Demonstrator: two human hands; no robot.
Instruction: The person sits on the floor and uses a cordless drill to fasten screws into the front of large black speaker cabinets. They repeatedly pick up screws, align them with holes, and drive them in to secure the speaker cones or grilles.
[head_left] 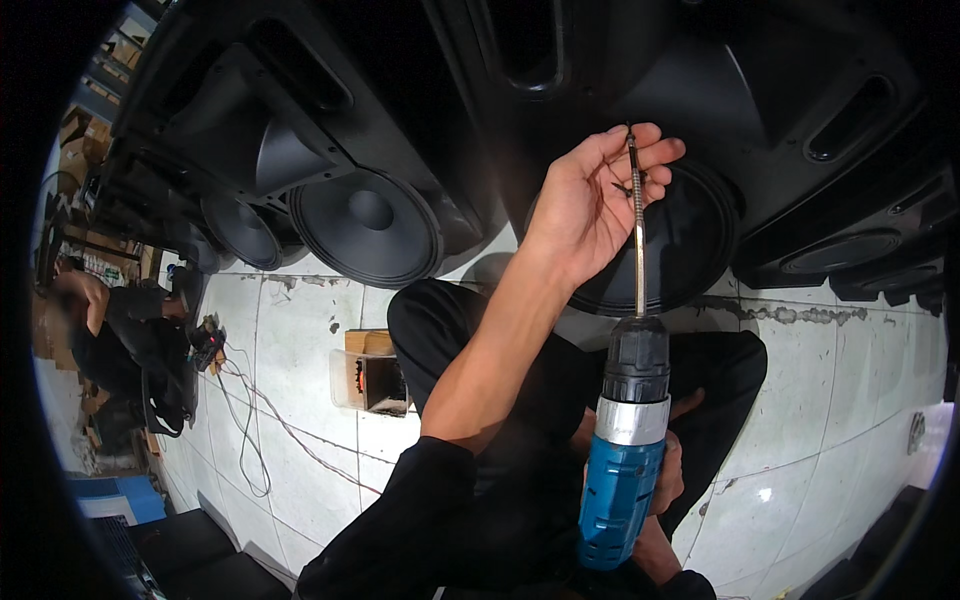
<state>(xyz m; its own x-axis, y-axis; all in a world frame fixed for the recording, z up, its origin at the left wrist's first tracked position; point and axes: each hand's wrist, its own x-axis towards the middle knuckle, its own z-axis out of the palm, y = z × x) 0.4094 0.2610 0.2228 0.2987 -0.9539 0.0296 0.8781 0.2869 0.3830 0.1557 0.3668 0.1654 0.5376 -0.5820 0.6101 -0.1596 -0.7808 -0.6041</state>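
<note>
My right hand grips a blue and black cordless drill, its silver collar and black chuck pointing away from me. From the chuck runs a long screwdriver bit, up to the fingers of my left hand. There the thumb and forefinger pinch a small dark screw at the bit's tip. More dark screws lie in the left palm, under the curled fingers. Just beyond stands a black speaker cabinet, its round cone partly behind my left hand and the bit.
Other black speakers stand left and right. On the tiled floor, a clear plastic box with dark contents sits left of my crossed legs. Cables trail across the tiles. Another person is at the far left.
</note>
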